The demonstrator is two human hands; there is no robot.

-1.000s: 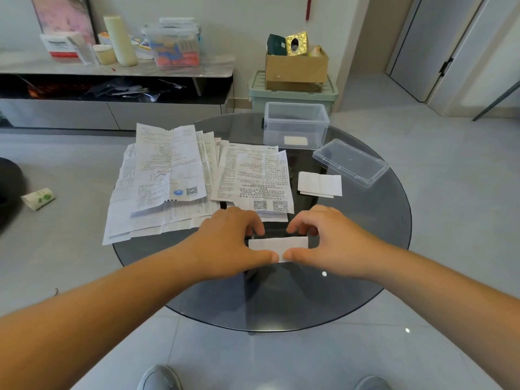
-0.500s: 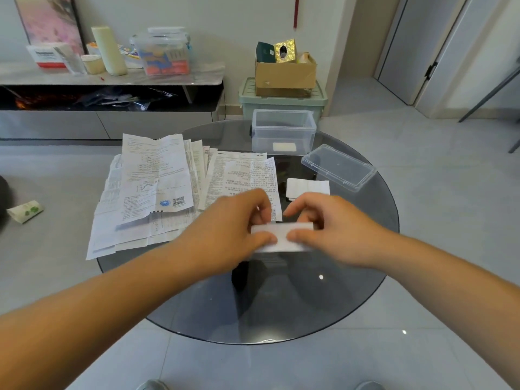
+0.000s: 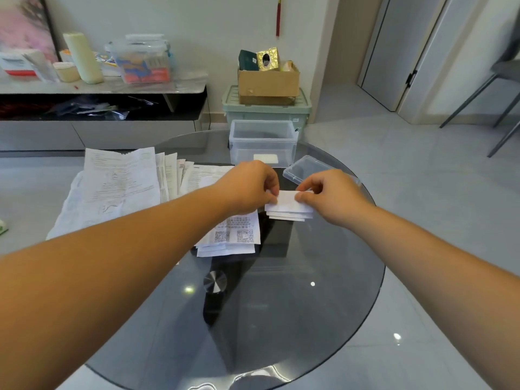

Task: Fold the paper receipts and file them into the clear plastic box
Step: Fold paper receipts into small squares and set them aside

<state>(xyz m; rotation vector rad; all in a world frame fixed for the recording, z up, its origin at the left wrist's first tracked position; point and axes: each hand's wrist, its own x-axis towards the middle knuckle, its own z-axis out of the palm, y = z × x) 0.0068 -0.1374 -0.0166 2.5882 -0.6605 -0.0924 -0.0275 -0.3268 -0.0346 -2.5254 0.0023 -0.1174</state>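
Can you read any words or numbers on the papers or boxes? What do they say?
Nothing reads as words.
Receipt with QR codes: print too small.
Large sheet: print blurred.
Red and white box, far left: label blurred.
Folded receipt, pinched by left hand and right hand: no print showing.

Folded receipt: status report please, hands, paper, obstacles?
Left hand, right hand pinch folded receipt over folded stack. Clear plastic box open, lid beside it. Nothing blocking the box.

You are holding a folded white receipt [image 3: 287, 199] by both ends over a small stack of folded receipts [image 3: 289, 216]; unfolded receipts [image 3: 121, 187] are lying fanned at left, the clear plastic box [image 3: 247, 147] standing open at the far side.
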